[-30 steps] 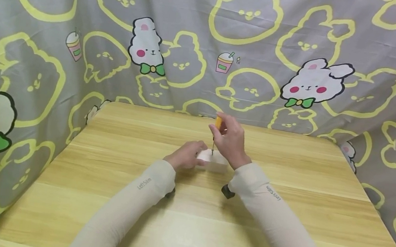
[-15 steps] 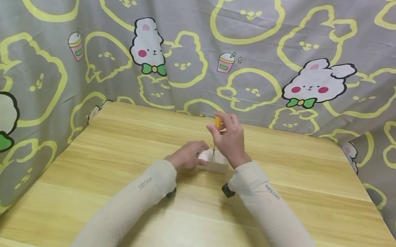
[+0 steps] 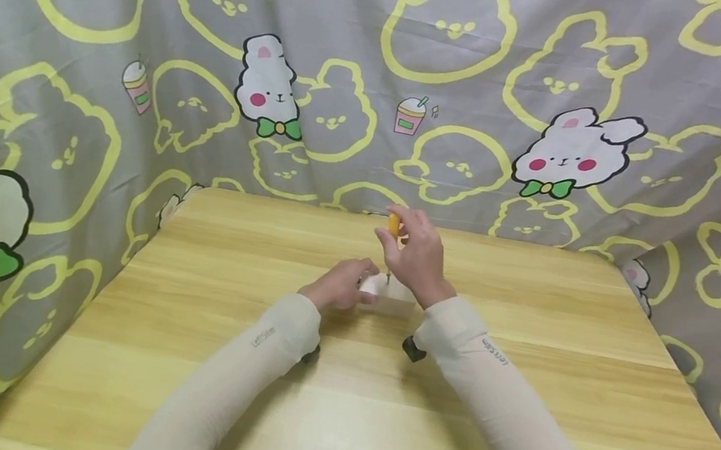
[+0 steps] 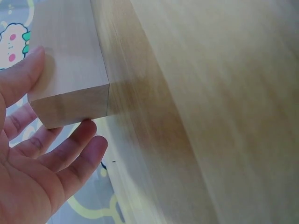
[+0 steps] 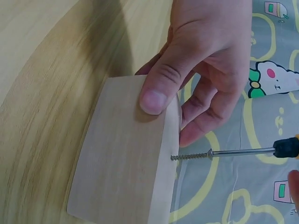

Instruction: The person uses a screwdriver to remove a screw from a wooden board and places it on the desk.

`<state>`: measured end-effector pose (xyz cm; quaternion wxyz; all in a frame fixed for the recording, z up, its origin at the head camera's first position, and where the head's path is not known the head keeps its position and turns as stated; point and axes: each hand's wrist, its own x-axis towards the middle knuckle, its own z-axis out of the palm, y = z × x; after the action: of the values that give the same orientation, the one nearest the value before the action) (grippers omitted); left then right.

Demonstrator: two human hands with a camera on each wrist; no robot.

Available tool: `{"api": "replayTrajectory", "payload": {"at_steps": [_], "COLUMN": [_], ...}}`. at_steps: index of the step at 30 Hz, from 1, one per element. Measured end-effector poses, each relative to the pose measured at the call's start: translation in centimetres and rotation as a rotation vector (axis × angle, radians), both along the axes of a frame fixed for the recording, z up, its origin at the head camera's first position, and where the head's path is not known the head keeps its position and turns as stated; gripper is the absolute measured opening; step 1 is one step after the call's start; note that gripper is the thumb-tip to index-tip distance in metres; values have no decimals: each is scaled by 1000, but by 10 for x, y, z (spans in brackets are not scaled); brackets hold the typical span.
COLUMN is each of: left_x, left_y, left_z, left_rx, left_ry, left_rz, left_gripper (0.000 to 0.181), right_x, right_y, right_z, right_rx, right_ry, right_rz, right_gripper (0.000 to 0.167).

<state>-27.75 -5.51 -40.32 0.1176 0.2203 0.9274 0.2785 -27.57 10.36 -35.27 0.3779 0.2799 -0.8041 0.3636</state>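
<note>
A pale wooden block (image 3: 391,303) stands on the table in the middle of the head view. My left hand (image 3: 341,283) grips its left end, with the thumb (image 5: 154,100) pressed on the broad near face and fingers about the end and far side. My right hand (image 3: 420,256) holds a screwdriver by its orange-yellow handle (image 3: 394,224), upright above the block. At the tip of its metal shaft (image 5: 245,152) stands a threaded screw (image 5: 191,156), its point at the block's narrow top face. Most of the screw's thread shows outside the wood. In the right wrist view, only a fingertip of the right hand shows.
The wood-grain table (image 3: 339,402) spreads around the block. A grey curtain (image 3: 357,29) with yellow cartoon outlines hangs behind it and at both sides. Black wrist devices (image 3: 414,348) sit under the sleeve cuffs.
The right hand's thumb and the screwdriver handle have shifted slightly left and down. The left hand and the block stay nearly where they were.
</note>
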Motion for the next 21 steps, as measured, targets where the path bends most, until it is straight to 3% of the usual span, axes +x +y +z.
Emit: {"api": "replayTrajectory", "payload": {"at_steps": [4,12,21], "left_x": [-1,1,2], "left_y": [1,0,0], "left_z": [1,0,0], "left_rx": [14,17,12], "left_ry": [13,-13,-12], "left_rz": [-9,10,13], "left_gripper": [57,58,59], "right_x": [1,2,1], "right_y": [2,2,5], "right_z": [2,3,1], "right_rx": [-3,17,-21], "right_ry": [19,-58,-66], "right_rz": [-49,37,28], "right_gripper": [35,33,33]}}
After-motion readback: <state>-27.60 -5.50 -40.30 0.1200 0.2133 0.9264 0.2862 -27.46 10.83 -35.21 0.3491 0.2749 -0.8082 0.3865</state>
